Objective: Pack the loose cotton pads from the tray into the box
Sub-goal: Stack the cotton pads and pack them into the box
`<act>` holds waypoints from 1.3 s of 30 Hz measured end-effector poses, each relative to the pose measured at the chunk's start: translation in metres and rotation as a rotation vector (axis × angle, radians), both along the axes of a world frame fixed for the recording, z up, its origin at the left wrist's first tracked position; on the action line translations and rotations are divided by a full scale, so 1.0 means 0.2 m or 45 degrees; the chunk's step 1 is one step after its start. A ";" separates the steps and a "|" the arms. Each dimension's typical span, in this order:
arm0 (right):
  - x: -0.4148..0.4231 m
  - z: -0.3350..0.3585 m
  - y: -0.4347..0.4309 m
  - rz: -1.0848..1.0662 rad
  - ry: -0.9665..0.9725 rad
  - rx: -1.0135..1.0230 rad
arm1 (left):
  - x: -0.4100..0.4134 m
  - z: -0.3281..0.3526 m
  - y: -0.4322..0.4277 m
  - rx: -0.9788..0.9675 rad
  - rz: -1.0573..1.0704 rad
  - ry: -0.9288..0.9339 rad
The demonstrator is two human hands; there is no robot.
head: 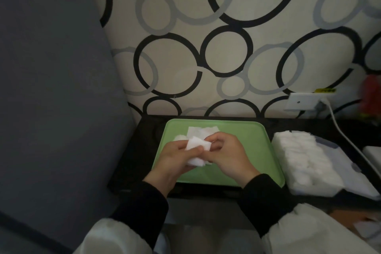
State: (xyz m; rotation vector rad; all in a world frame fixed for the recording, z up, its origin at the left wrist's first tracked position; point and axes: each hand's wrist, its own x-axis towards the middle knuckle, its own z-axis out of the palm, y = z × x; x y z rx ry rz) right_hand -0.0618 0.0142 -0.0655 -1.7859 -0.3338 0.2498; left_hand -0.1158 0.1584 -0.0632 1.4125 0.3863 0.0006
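1. The left hand [177, 158] has its fingers curled round a small stack of white cotton pads [196, 146], low in the middle of the frame.
2. The right hand [226, 153] pinches the right edge of the same stack. Both hands hold it tight, just above the green tray [257, 150].
3. A few loose pads [203, 130] lie near the tray's top edge, behind the hands. These still need packing.
4. The box [313, 189] sits just right of the tray and looks almost full of pads. I think the job is nearly done.
5. The hands hide part of the stack, so I cannot count it. A red thing [371, 93] at the right edge is too blurry to name.
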 end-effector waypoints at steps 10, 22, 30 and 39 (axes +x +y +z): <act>0.15 -0.16 0.02 -0.161 -0.230 -0.367 | 0.07 -0.08 0.36 0.110 0.507 -0.009; 0.21 -0.15 0.28 0.161 -0.599 -1.072 | 0.12 -0.10 0.49 0.164 0.427 -0.010; 0.25 -0.22 0.34 0.100 -0.597 -1.088 | 0.17 -0.13 0.42 0.289 0.346 -0.030; 0.30 -0.15 0.16 -0.156 -0.003 -0.167 | 0.16 -0.13 0.37 0.187 0.311 -0.019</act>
